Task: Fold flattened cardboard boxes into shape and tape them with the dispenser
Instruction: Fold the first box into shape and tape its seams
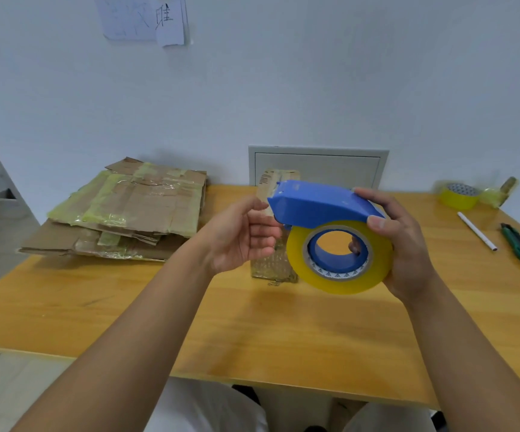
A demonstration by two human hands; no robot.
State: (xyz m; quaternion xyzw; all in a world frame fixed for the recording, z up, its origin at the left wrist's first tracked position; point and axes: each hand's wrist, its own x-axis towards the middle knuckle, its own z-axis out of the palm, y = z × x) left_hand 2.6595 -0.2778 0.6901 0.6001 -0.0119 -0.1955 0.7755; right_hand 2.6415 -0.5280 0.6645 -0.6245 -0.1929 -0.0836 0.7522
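My right hand (405, 244) grips a blue tape dispenser (318, 204) loaded with a yellowish tape roll (340, 275), held up above the wooden table (221, 322). One finger shows through the roll's core. My left hand (243, 235) hovers just left of the dispenser's front end, fingers relaxed, holding nothing. Behind the dispenser a small taped cardboard box (276, 219) stands on the table, partly hidden. A pile of flattened, taped cardboard boxes (127, 210) lies at the table's back left.
At the far right lie a yellow tape roll (460, 196), a crumpled tape wad (499, 191), a white pen (477, 231) and a green utility knife (519, 244). A white wall panel (318, 165) sits behind the table. My legs show below the near edge.
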